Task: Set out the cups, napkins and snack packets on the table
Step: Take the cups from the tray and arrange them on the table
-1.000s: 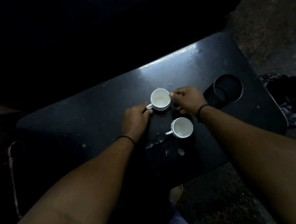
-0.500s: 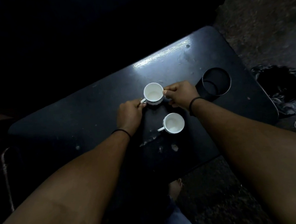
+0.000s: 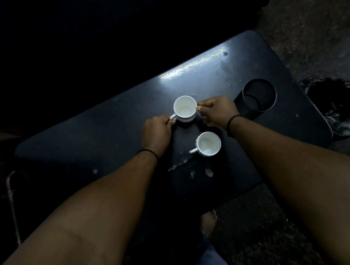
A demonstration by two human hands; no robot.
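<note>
Cup between both hands

I seem to be in a dim, bare home or yard corner, outdoors or nearly so. Under my hands is a scuffed dark table with a built-in cup holder just right of them. Rough ground lies beyond, and a crumpled black bag sits farther right.
</note>
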